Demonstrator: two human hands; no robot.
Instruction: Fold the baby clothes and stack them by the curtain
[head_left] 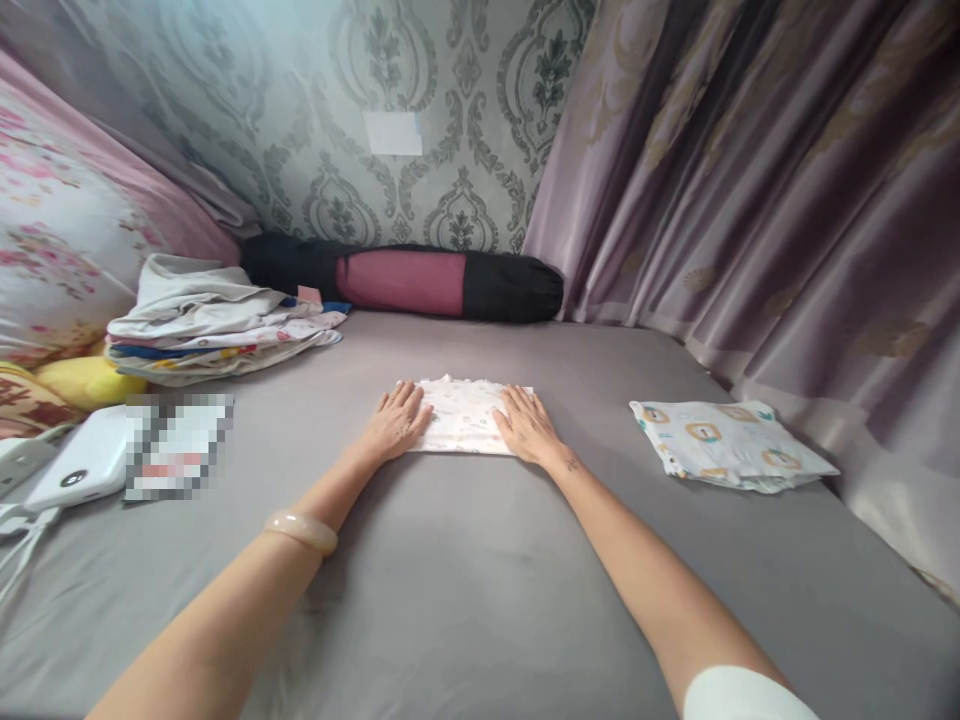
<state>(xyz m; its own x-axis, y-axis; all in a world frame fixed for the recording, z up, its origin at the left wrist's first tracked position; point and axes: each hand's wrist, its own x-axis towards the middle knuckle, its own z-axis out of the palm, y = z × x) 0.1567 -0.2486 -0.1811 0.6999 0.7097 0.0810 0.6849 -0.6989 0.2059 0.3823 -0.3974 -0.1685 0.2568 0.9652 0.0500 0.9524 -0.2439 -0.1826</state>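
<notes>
A white patterned cloth (463, 415), folded into a flat rectangle, lies on the grey bed sheet (450, 580). My left hand (400, 420) rests flat on its left end, fingers stretched forward. On the right end lies my right hand (527, 424), palm down with the fingers extended. Both palms hide the ends of the cloth, while its middle shows between them. Farther right is another folded cloth (731, 445), white with orange and green prints, which neither hand touches.
At the left back sits a pile of clothes (217, 325). A black and maroon roll-shaped bag (401, 282) lies along the wall. White power bank (90, 455), cables and a blurred flat item (180, 450) are at left. Purple curtains (720, 170) hang on the right.
</notes>
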